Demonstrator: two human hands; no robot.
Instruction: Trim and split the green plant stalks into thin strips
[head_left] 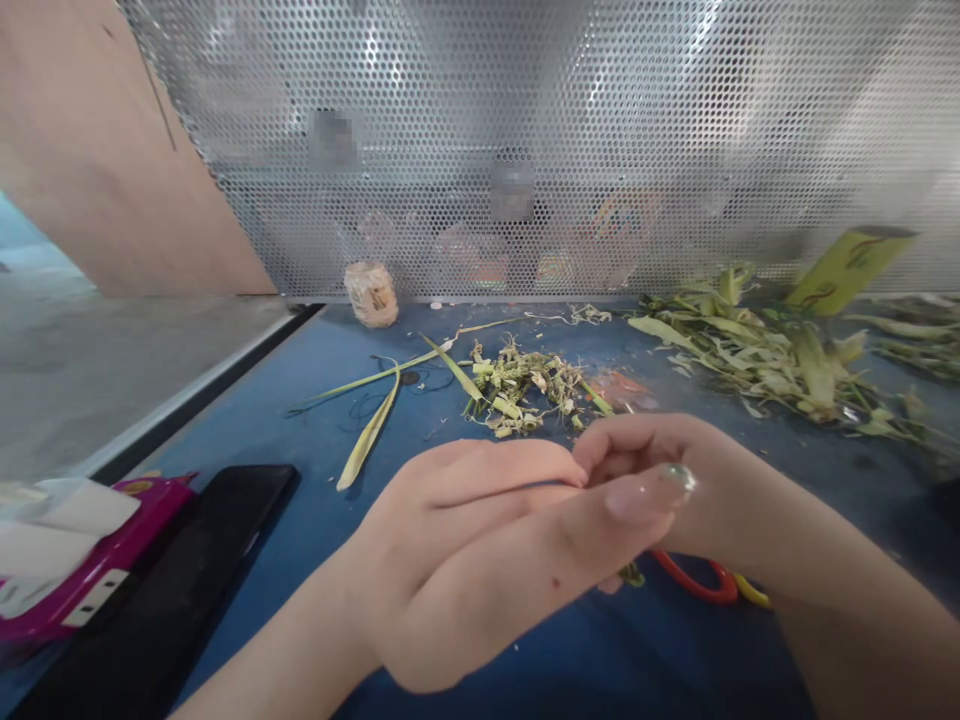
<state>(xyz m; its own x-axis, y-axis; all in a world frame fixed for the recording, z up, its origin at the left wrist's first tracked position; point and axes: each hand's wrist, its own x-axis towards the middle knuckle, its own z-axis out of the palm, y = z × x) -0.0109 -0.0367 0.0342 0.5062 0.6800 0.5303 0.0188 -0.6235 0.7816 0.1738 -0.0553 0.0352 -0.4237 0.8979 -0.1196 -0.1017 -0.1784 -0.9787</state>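
My left hand (480, 550) reaches in from the lower left, its fingers closed together and its thumb stretched along the front. Behind it, my right hand (660, 460) comes from the right with curled fingers that meet the left fingertips. What lies between the two hands is hidden; a small green bit (631, 575) shows below the left thumb. Scissors with a red handle (697, 583) and a yellow part lie under the right wrist. Beyond the hands is a pile of green and dry plant scraps (525, 385) on the blue table (285, 430).
Long leaves (371, 430) lie left of the scraps. Leafy stalks (787, 360) and a yellow-green box (851, 268) are at the right. A black phone (180, 570) and a magenta holder (142, 520) stand left. A wrapped roll (372, 294) sits by the perforated metal panel (465, 130).
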